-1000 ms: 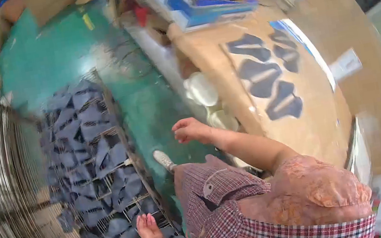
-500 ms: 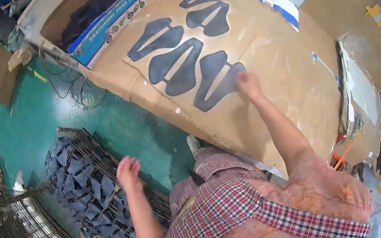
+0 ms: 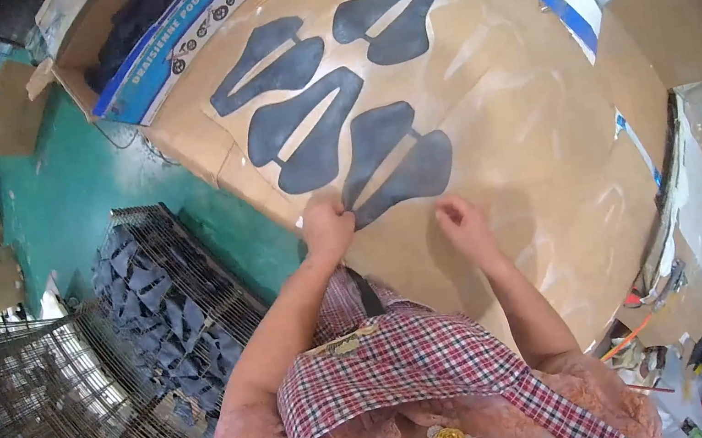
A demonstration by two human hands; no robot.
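Note:
My left hand (image 3: 330, 230) is closed, pinching the near tip of a flat dark-grey, two-lobed cut piece (image 3: 422, 172) with a long narrow slot down its middle. That piece lies on the cardboard-covered table (image 3: 542, 196). Just off its right near edge is my right hand (image 3: 467, 227), fingers loosely curled and apart, with nothing visible in them. Farther off, more pieces of the same shape lie flat in two rough rows: one dark piece (image 3: 318, 159) beside the pinched one, another (image 3: 266, 71) behind it, and further ones (image 3: 405, 41) toward the far side.
At the far left of the table stands a printed blue-and-white carton (image 3: 187, 42) holding dark material. A wire rack (image 3: 223, 287) piled with dark-grey pieces (image 3: 149, 290) is on the green floor (image 3: 83, 171) to my left. Cardboard panels (image 3: 641, 13) rise along the right side.
My left hand has come from over the rack to the table and taken the nearest piece's tip. My right hand has left that piece's right edge and come nearer me. The view has shifted.

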